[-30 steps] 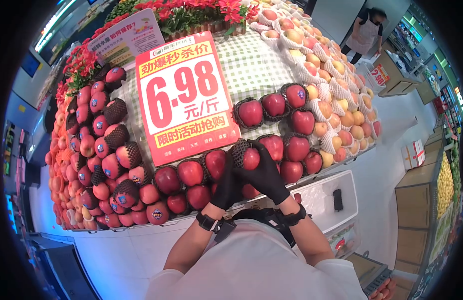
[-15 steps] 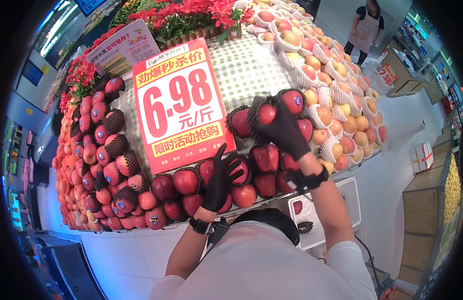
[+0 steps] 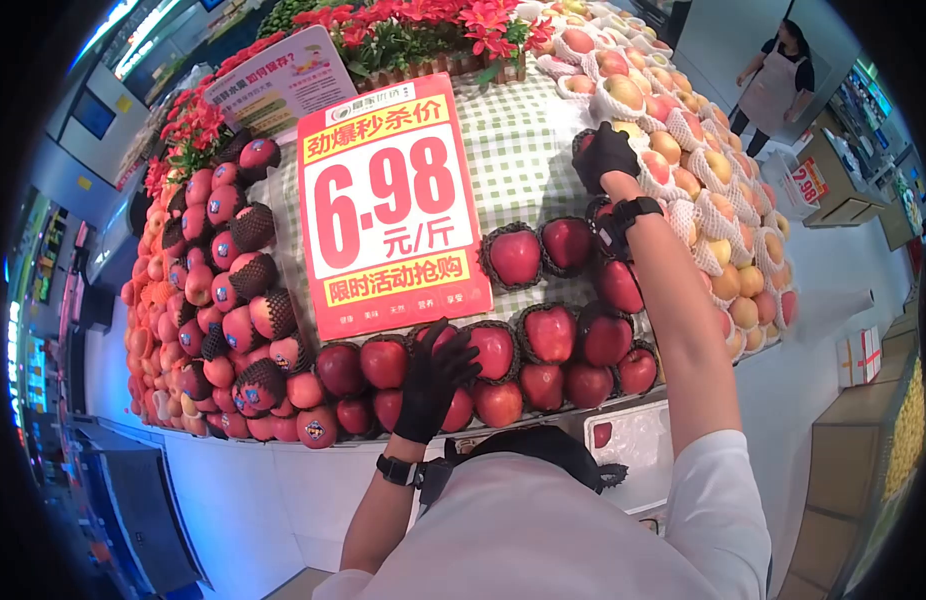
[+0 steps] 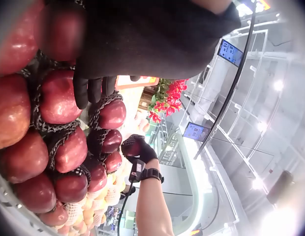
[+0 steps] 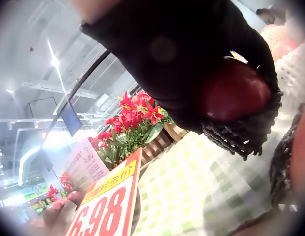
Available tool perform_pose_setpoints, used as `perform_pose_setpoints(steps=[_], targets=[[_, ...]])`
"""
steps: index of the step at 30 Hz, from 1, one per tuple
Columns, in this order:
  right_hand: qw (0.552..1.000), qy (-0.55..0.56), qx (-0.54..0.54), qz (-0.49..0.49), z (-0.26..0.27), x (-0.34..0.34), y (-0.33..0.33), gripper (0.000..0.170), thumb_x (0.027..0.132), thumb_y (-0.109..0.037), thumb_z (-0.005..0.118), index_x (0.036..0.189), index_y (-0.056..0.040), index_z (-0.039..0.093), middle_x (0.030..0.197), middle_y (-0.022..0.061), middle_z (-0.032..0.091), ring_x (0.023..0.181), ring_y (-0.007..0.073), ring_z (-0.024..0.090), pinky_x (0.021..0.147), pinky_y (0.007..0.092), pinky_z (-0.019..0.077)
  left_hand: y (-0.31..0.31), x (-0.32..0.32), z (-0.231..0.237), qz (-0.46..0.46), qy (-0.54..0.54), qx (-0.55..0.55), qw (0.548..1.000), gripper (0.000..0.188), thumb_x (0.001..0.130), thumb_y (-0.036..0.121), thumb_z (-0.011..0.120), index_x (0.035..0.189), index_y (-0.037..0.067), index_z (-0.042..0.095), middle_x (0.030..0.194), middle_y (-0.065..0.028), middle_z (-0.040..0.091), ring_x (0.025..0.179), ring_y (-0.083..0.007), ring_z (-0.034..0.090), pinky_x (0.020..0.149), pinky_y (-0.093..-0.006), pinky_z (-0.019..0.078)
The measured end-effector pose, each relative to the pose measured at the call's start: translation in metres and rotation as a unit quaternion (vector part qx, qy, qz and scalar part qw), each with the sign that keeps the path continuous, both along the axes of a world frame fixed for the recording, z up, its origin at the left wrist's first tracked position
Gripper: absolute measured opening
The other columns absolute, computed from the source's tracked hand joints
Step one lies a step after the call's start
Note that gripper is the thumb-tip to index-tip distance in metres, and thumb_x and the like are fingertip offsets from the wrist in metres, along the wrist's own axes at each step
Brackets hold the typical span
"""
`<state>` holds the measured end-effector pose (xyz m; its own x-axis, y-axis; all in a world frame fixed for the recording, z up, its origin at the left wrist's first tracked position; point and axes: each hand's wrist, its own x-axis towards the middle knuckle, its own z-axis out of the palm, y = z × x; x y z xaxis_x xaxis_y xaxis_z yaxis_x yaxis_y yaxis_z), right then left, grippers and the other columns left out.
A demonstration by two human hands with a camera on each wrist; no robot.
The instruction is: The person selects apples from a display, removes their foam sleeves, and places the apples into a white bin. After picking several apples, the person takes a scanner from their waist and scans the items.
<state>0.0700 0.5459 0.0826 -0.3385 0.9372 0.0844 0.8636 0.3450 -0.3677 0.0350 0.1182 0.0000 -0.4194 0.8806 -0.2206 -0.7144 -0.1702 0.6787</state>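
Cloth (image 3: 503, 130): green-checked, at twelve o'clock.
Right hand (image 3: 607, 155): we grip a netted apple (image 5: 236, 96), half past one.
Left hand (image 3: 433, 388): our fingers apart over front apples (image 3: 498, 350), seven o'clock.
Risk: netted apple could roll if we loosen early.

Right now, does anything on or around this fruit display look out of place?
Nothing looks spilled. One small oddity: a black foam net by the white box appears empty, whereas many red apples nearby sit in theirs.

Right arm (image 3: 683, 330) stretches forward, grip (image 3: 605, 158) curled; left grip (image 3: 433, 385) spread.
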Motion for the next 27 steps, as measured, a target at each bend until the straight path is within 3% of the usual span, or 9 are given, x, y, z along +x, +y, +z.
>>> perform_pose_setpoints(steps=[3,9,12,15,20,22,25,26,27], targets=[[0.998,-0.061,-0.02,-0.013,-0.002,-0.001,-0.006,0.048,0.079,-0.034,0.066,0.12,-0.0116,0.056,0.125,0.0192,0.053,0.113,0.0387,0.056,0.089,0.0466,0.0501,-0.007,0.0,0.003,0.008,0.059,-0.017,0.998,0.06,0.101,0.051,0.026,0.147,0.013,0.025,0.141,-0.0198,0.042,0.125,-0.0353,0.047,0.105,-0.0503,0.0394],[0.989,-0.141,-0.029,-0.023,-0.025,-0.014,0.008,0.049,0.083,-0.037,0.062,0.126,-0.0147,0.056,0.132,0.0151,0.049,0.118,0.0429,0.051,0.092,0.049,0.0483,-0.013,-0.003,-0.001,0.022,0.026,-0.019,0.999,0.062,0.1,0.052,0.026,0.149,0.014,0.023,0.141,-0.0204,0.041,0.128,-0.0356,0.044,0.107,-0.0513,0.036],[0.967,-0.245,-0.059,0.028,0.014,-0.005,-0.015,0.057,0.081,-0.043,0.065,0.129,-0.0146,0.055,0.136,0.0158,0.046,0.121,0.0406,0.05,0.094,0.0483,0.0477,-0.015,-0.004,0.005,0.017,0.012,-0.017,1.0,0.063,0.1,0.053,0.025,0.149,0.013,0.022,0.141,-0.0207,0.041,0.128,-0.0359,0.044,0.107,-0.0516,0.0355],[0.979,-0.176,-0.089,0.051,0.004,0.006,0.007,0.065,0.077,-0.05,0.069,0.129,-0.0145,0.056,0.142,0.0163,0.041,0.126,0.0367,0.048,0.095,0.0476,0.0475,-0.024,-0.009,-0.006,0.018,0.026,-0.003,0.999,0.064,0.1,0.053,0.026,0.149,0.012,0.022,0.14,-0.0204,0.042,0.126,-0.036,0.045,0.107,-0.0513,0.0362],[0.991,-0.078,0.013,0.104,-0.007,0.034,0.036,0.071,0.075,-0.056,0.068,0.117,0.0001,0.061,0.109,0.0226,0.066,0.098,0.035,0.066,0.086,0.0398,0.0524,-0.028,-0.022,-0.009,0.017,-0.04,-0.001,0.999,0.063,0.1,0.053,0.024,0.147,0.011,0.027,0.136,-0.0201,0.045,0.123,-0.0359,0.048,0.105,-0.0512,0.0379],[0.986,-0.073,0.018,0.146,-0.005,0.055,0.034,0.06,0.077,-0.053,0.064,0.102,0.0017,0.067,0.101,0.0228,0.067,0.096,0.0347,0.066,0.084,0.0399,0.0517,-0.026,-0.024,-0.006,0.023,-0.076,-0.018,0.997,0.06,0.101,0.05,0.024,0.139,0.006,0.038,0.129,-0.021,0.051,0.118,-0.0349,0.051,0.104,-0.0505,0.039],[0.97,0.025,0.036,0.241,0.009,0.102,0.006,0.039,0.083,-0.039,0.061,0.088,-0.0004,0.068,0.086,0.018,0.069,0.078,0.0346,0.065,0.075,0.0401,0.0507,-0.029,-0.036,-0.02,-0.048,0.027,0.066,0.996,0.053,0.102,0.045,0.027,0.127,0.001,0.045,0.122,-0.0217,0.055,0.117,-0.0337,0.052,0.106,-0.049,0.0384],[0.958,0.07,0.047,0.275,0.015,0.119,-0.015,0.035,0.084,-0.035,0.06,0.086,-0.0007,0.068,0.08,0.015,0.068,0.072,0.0302,0.063,0.07,0.0367,0.0503,-0.028,-0.028,-0.014,-0.035,0.276,-0.017,0.96,0.04,0.103,0.036,0.029,0.104,0.002,0.05,0.104,-0.0172,0.058,0.101,-0.0308,0.056,0.094,-0.045,0.0446],[0.958,0.107,0.01,0.267,0.017,0.135,-0.03,0.032,0.085,-0.032,0.06,0.085,-0.0012,0.067,0.075,0.0122,0.066,0.068,0.0259,0.062,0.067,0.0338,0.0494,-0.032,-0.032,-0.024,-0.043,0.205,0.021,0.977,0.036,0.102,0.031,0.03,0.102,0.002,0.05,0.1,-0.0167,0.058,0.097,-0.0307,0.057,0.092,-0.0447,0.0459]])
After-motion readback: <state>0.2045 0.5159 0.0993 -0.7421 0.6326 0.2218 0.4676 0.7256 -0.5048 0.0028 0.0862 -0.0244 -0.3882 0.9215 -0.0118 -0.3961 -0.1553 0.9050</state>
